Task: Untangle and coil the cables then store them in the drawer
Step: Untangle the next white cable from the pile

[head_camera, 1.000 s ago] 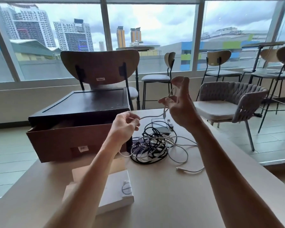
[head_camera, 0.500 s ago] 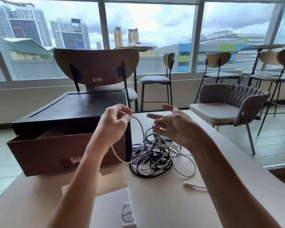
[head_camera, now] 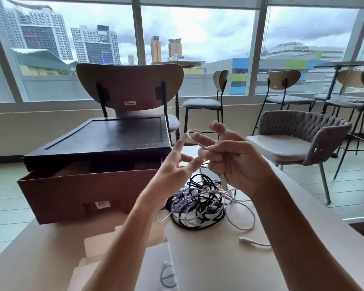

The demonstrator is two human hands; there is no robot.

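A tangle of black and white cables [head_camera: 202, 204] lies on the beige table [head_camera: 219, 259], just right of the wooden drawer [head_camera: 86, 196], which stands pulled out of its dark box [head_camera: 105, 141]. My right hand [head_camera: 233, 162] is raised over the pile and grips a white cable [head_camera: 194, 136], which arches in a small loop over its fingers. My left hand [head_camera: 177, 171] is beside it with fingers spread, the index fingertip touching the loop. A loose white plug end [head_camera: 245, 240] lies on the table to the right.
A white box [head_camera: 156, 269] with a cable drawing sits on a cardboard piece [head_camera: 105, 244] near me. A wooden chair [head_camera: 130, 87] stands behind the dark box. A woven grey armchair [head_camera: 298, 137] and bar stools [head_camera: 204, 101] fill the right side, by the windows.
Both hands rose and came together. My left hand let go of the white cable and spread its fingers; my right hand curled round it, forming a small loop.
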